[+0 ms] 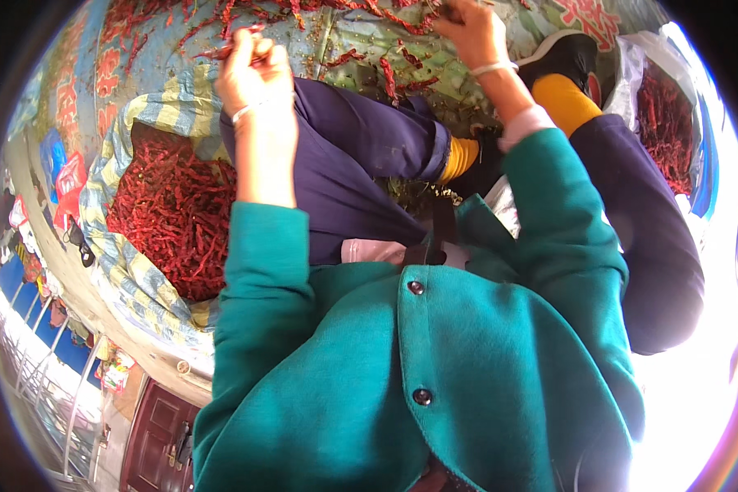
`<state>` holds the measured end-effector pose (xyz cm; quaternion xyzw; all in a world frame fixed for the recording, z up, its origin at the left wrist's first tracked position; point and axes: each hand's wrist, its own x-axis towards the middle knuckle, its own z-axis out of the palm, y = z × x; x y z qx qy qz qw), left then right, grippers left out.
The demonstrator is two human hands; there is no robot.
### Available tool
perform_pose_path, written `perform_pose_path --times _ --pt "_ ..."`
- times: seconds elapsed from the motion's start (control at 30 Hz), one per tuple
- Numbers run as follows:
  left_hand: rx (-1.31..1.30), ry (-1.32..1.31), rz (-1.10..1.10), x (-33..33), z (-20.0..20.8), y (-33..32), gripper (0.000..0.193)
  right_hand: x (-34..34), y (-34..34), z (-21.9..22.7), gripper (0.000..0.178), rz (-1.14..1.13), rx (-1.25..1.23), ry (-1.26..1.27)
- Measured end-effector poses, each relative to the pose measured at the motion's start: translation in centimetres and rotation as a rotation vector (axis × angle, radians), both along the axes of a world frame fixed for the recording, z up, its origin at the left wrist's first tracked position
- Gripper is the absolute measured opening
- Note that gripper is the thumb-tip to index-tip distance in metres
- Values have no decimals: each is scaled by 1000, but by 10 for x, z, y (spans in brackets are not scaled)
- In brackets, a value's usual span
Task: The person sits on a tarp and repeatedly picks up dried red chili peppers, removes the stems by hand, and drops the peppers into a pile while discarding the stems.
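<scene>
Watching from a distance through the head camera, I find both hands out beyond the bent legs, over the sheet [164, 51]. The left hand [257, 72] is curled closed, pinching a red chilli [254, 29] at its fingertips; the palm faces away from me, so I cannot count what else it may hold. A pinch like that, I judge, suits a thin, dry pod that a full fist might crush.

The right hand [471, 33] has its fingers bent near the pods at the upper edge. I cannot tell whether it grips one, since the fingertips nearly leave my view.

Loose chillies [388, 78] lie scattered between and beyond the hands, probably spread thin so single pods can be picked out. The sheet seems to keep them off the ground and catch the bits of debris among them.

Just beside the left leg [369, 123] stands a checked sack [184, 94], its mouth folded wide around a red heap [176, 213]; that wide rim looks meant for easy access. A clear bag [630, 70] with more chillies [664, 127] sits outside the right leg [644, 193]. The legs fold to either side, likely leaving the arms a free path forward.
</scene>
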<state>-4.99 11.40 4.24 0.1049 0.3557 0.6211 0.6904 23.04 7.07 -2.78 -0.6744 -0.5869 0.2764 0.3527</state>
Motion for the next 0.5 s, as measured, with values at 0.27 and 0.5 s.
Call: perform_pose_path --times 0.27,0.5 --pt "-100 304 -125 -38 38 -36 10 -74 -17 20 29 463 33 -596" --pt "-136 263 312 -205 67 -95 44 -69 -23 -2 22 304 51 -544"
